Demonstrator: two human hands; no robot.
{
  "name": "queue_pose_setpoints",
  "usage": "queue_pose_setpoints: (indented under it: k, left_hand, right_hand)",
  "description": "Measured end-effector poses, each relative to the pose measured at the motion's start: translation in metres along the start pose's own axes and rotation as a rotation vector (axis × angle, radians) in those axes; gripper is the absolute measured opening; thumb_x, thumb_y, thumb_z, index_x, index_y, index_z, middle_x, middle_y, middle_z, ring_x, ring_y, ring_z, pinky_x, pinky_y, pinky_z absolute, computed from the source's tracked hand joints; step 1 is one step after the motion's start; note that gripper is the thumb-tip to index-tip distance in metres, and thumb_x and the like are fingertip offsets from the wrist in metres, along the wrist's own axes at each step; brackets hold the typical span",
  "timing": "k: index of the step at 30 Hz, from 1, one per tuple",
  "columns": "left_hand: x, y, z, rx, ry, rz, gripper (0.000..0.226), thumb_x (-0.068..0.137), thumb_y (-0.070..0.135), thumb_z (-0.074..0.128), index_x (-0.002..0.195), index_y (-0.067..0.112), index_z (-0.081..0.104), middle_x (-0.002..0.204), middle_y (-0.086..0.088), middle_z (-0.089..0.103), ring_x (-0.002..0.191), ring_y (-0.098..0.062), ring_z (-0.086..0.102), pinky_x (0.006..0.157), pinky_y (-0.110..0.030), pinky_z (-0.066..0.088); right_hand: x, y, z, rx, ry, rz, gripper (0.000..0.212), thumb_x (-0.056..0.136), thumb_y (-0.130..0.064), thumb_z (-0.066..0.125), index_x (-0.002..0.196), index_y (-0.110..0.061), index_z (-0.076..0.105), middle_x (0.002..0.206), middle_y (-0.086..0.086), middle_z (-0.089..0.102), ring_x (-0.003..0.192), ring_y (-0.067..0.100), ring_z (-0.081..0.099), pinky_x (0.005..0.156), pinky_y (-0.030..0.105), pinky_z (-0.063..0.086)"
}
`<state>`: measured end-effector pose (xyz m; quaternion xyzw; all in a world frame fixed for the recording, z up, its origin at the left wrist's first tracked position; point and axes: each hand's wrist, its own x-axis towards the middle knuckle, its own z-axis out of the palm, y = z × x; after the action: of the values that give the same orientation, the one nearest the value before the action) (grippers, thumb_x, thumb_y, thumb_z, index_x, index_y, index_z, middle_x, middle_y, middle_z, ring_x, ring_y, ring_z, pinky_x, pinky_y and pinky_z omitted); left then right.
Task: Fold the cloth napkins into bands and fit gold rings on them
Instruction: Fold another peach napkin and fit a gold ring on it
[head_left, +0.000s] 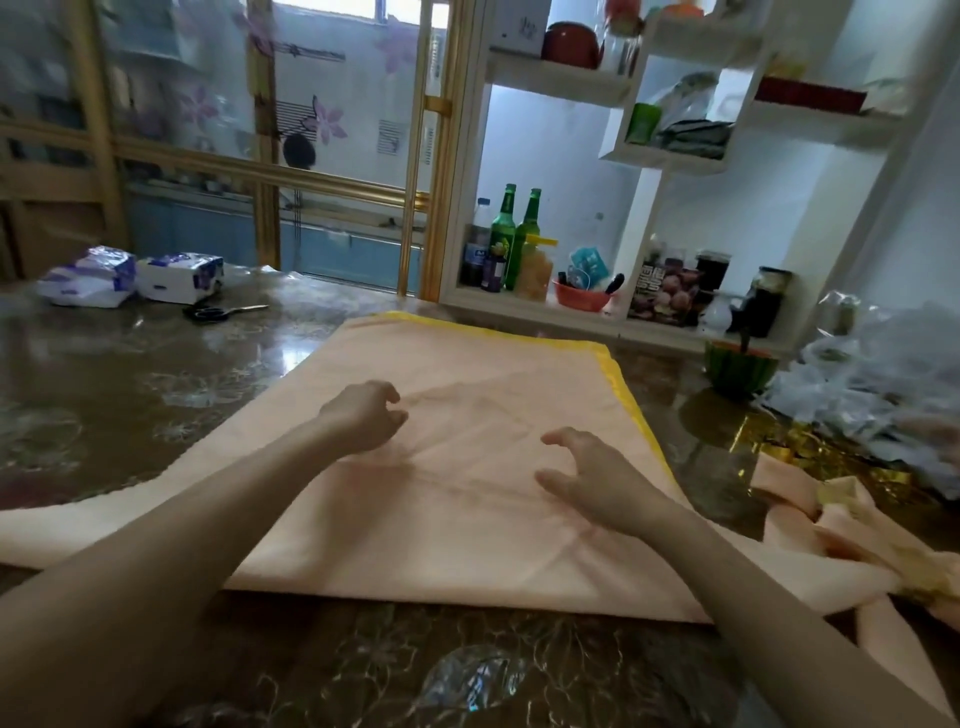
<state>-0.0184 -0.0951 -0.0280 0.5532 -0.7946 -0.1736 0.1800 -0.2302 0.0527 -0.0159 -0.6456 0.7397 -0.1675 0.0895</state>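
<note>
I see the napkin (493, 441) in peach, with a yellow border on its 12 and 3 o'clock edges. Table (156, 374): glossy brown, pale floral tracery. 10 o'clock: scissors (210, 312) with black handles, tissue packs (85, 278) white with blue-purple print. 1 o'clock: green bottles (503, 228), red bowl (581, 299). 3 o'clock: gold foil (769, 452), green striped bowl (740, 366). 11 o'clock: door glass (327, 119), purple flowers.
</note>
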Motion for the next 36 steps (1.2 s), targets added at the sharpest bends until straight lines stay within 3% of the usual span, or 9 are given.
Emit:
queue_pose_setpoints:
  k: [7,10,12,14,17,20,27,31,36]
  left_hand:
    - [0.042,0.010,0.015,0.199,-0.035,-0.144,0.051,0.090,0.043,0.053,0.133,0.018,0.043,0.139,-0.009,0.043,0.129,-0.028,0.037,0.102,-0.040,0.030]
    - [0.070,0.011,0.011,0.061,-0.123,-0.236,0.039,0.079,0.034,0.066,0.110,0.012,0.058,0.124,-0.014,0.055,0.116,-0.031,0.050,0.093,-0.038,0.038]
    - [0.077,0.009,0.007,-0.086,-0.193,-0.258,0.030,0.075,0.025,0.071,0.097,0.006,0.063,0.106,-0.015,0.064,0.099,-0.030,0.061,0.082,-0.034,0.046]
    - [0.082,0.006,0.008,-0.148,-0.196,-0.223,0.026,0.077,0.017,0.070,0.097,0.001,0.067,0.090,-0.012,0.064,0.081,-0.023,0.061,0.070,-0.026,0.049]
    - [0.087,0.005,0.010,-0.207,-0.148,-0.104,0.009,0.080,0.013,0.068,0.089,0.010,0.068,0.078,-0.003,0.061,0.063,-0.010,0.053,0.051,-0.016,0.043]
    - [0.094,0.003,0.013,-0.262,-0.093,-0.037,0.006,0.085,0.020,0.066,0.088,0.016,0.069,0.078,0.001,0.062,0.063,-0.005,0.052,0.053,-0.014,0.041]
    - [0.092,-0.003,0.011,-0.477,-0.057,-0.046,0.015,0.083,0.018,0.070,0.086,0.004,0.071,0.069,-0.005,0.060,0.057,-0.014,0.051,0.051,-0.020,0.040]
    - [0.090,0.001,0.012,-0.474,-0.054,-0.028,0.004,0.084,0.010,0.068,0.082,0.012,0.071,0.070,-0.001,0.063,0.058,-0.009,0.054,0.049,-0.013,0.044]
    - [0.088,0.002,0.021,-0.460,-0.059,0.007,0.031,0.079,-0.009,0.053,0.077,0.018,0.069,0.070,-0.001,0.065,0.057,-0.008,0.057,0.055,-0.015,0.047]
  right_hand:
    - [0.084,-0.011,0.019,-0.008,-0.034,0.184,0.062,0.090,-0.039,0.055,0.143,-0.016,0.031,0.144,0.010,0.037,0.130,0.028,0.038,0.106,0.038,0.035]
    - [0.107,-0.002,0.017,-0.039,-0.056,0.300,0.075,0.081,-0.051,0.064,0.138,-0.013,0.035,0.139,0.011,0.039,0.128,0.029,0.038,0.103,0.039,0.035]
    - [0.113,0.005,0.012,0.163,-0.062,0.346,0.074,0.072,-0.041,0.078,0.127,-0.005,0.044,0.128,0.014,0.049,0.117,0.030,0.049,0.100,0.040,0.042]
    - [0.119,0.009,0.009,0.295,-0.084,0.343,0.066,0.064,-0.031,0.086,0.111,0.002,0.053,0.108,0.014,0.060,0.099,0.028,0.059,0.090,0.040,0.049]
    - [0.124,0.009,0.006,0.272,-0.155,0.296,0.038,0.067,-0.030,0.084,0.086,-0.007,0.060,0.078,0.001,0.060,0.067,0.012,0.056,0.054,0.018,0.047]
    - [0.132,0.014,0.010,0.370,-0.096,0.247,0.026,0.075,-0.026,0.078,0.081,-0.009,0.059,0.068,-0.001,0.054,0.055,0.008,0.049,0.038,0.013,0.036]
    - [0.136,0.022,0.020,0.493,0.076,0.233,0.011,0.081,-0.017,0.070,0.074,-0.009,0.068,0.075,0.008,0.066,0.075,0.023,0.063,0.070,0.033,0.051]
    - [0.136,0.022,0.020,0.513,0.053,0.185,0.011,0.083,-0.007,0.063,0.075,-0.015,0.065,0.076,0.004,0.063,0.078,0.020,0.060,0.074,0.031,0.050]
    - [0.136,0.020,0.029,0.468,0.112,0.112,0.019,0.087,-0.001,0.053,0.085,-0.017,0.064,0.084,0.000,0.062,0.085,0.019,0.059,0.076,0.028,0.048]
